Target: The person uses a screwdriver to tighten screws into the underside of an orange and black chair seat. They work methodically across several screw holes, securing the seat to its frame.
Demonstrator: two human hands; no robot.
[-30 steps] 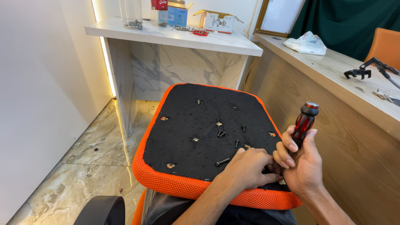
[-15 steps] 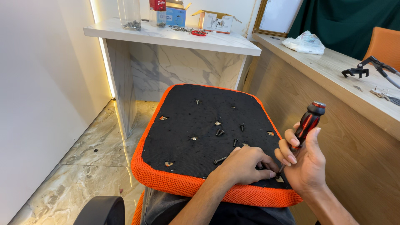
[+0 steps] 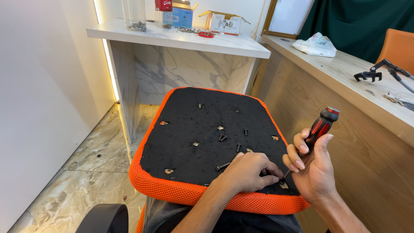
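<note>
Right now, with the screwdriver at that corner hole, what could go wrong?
1. The left hand has fingers beside the tip of the screwdriver; a slip could jab them.
2. The screwdriver is tilted, so it may cam out of the screw, which is hidden under the fingers.
3. Loose screws lie on the black underside of the seat; a nudge could roll them over the orange rim onto the floor. The right hand grips the handle.
</note>
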